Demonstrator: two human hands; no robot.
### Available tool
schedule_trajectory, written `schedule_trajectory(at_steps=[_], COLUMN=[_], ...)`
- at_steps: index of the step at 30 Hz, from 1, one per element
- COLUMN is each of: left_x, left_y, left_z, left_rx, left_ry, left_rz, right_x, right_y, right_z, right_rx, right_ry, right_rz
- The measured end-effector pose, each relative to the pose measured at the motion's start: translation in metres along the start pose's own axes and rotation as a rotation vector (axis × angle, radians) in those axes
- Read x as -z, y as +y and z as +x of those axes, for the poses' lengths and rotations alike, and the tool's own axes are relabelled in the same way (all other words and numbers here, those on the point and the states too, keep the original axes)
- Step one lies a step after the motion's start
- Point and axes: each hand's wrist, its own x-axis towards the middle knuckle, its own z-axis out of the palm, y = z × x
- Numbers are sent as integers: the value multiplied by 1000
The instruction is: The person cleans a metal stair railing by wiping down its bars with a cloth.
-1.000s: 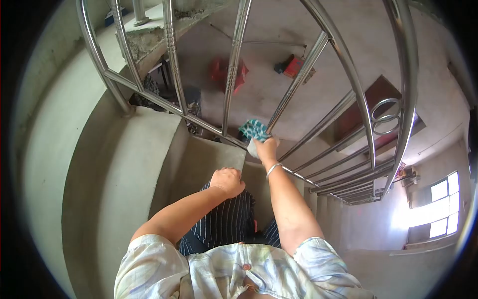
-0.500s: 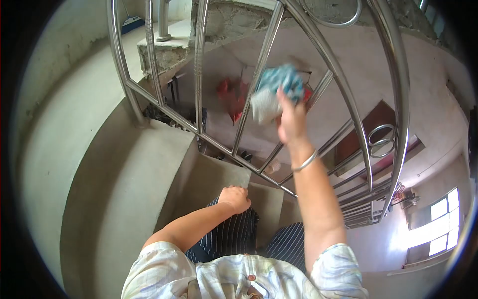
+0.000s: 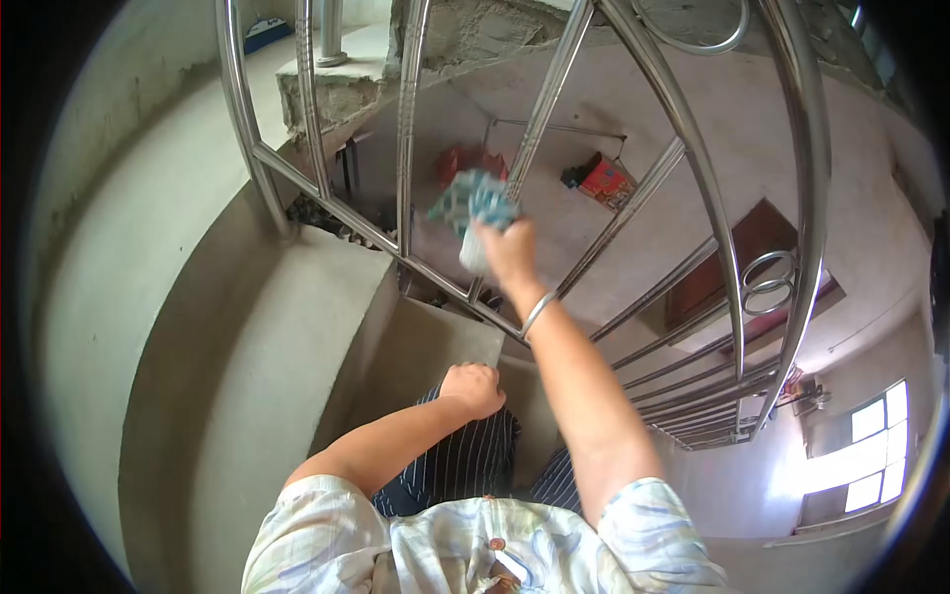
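Observation:
My right hand (image 3: 510, 249) grips a crumpled cloth (image 3: 473, 203), patterned blue-green with a white part hanging below. It is held at the lower part of a shiny metal baluster (image 3: 546, 99), just above the bottom rail (image 3: 358, 226). The cloth seems to touch the baluster, partly covering it, and is slightly blurred. A silver bangle (image 3: 539, 313) circles my right wrist. My left hand (image 3: 477, 386) rests on my knee in striped trousers (image 3: 465, 455), fingers curled in and mostly hidden behind the knuckles.
Concrete steps (image 3: 267, 327) curve along the left wall. A thick handrail (image 3: 807, 148) arcs above the balusters on the right. Through the railing, a lower floor shows a red box (image 3: 606, 181) and a brown door (image 3: 737, 257). A blue dustpan-like object (image 3: 265, 35) lies upper left.
My right hand has moved left and slightly down with the cloth, bringing it lower along the baluster. The red box behind has come into view. My left hand stays on the knee.

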Motion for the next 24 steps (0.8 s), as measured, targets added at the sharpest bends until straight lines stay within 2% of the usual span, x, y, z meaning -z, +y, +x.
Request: schedule_trajectory(at_steps=[2,4,8,9,10,11,13,14,15,18,20,23,24], left_x=[-8,-13,-9,-7,-7,-10,-12,-12,-11,-14,-12,-15,-16], left_y=[-4,-8,-8,-9,-9,-10,-10,-9,-8,-10,-10,-11,-12], left_z=[6,8,7,6,8,9,9,8,8,9,7,8,9], left_rx=[-2,0,5,1,0,-3,-4,-8,-13,-26,-24,-36,-40], left_ry=[22,43,28,8,9,18,21,37,54,65,67,79,78], left_rz=[-13,-18,-2,-15,-17,-22,-27,-8,14,-1,5,-8,-19], right_x=[-9,-18,-11,-10,0,8,19,29,32,35,33,27,24], right_y=[41,84,74,85,35,1,-47,-94,-119,-171,-178,-136,-121], right_z=[-35,-57,-55,-45,-33,-14,26,40,59,104,108,89,74], right_rx=[-217,-286,-436,-277,-326,-405,-116,-52,40,154,173,94,93], right_ry=[-46,-61,-142,-143,-147,-120,-77,-64,-44,70,85,14,24], right_rz=[-134,-125,-82,20,105,-30,142,90,188,199,272,281,166])
